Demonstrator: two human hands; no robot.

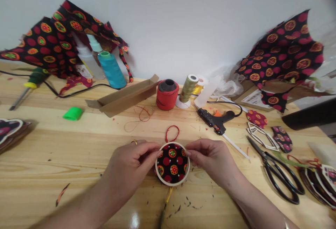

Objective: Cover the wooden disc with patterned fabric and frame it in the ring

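A round ornament point(172, 161) with a pale wooden ring and dark patterned fabric inside is held at the middle front of the table. My left hand point(133, 160) pinches its left rim between thumb and fingers. On the opposite rim, my right hand point(207, 155) has thumb and fingers closed. A red cord loop point(172, 133) sticks out from the top of the ornament. Below it hangs a yellow cord point(169, 194) leading to a dark green tassel point(162, 216), cut off by the frame's lower edge.
Black-handled scissors point(278, 173) and a glue gun point(216, 118) lie to the right. Behind stand a red thread spool point(167, 95), a green spool point(188, 89) and a cardboard tray point(128, 97). A blue thread cone point(112, 70), screwdriver point(28, 85) and green piece point(72, 113) are left.
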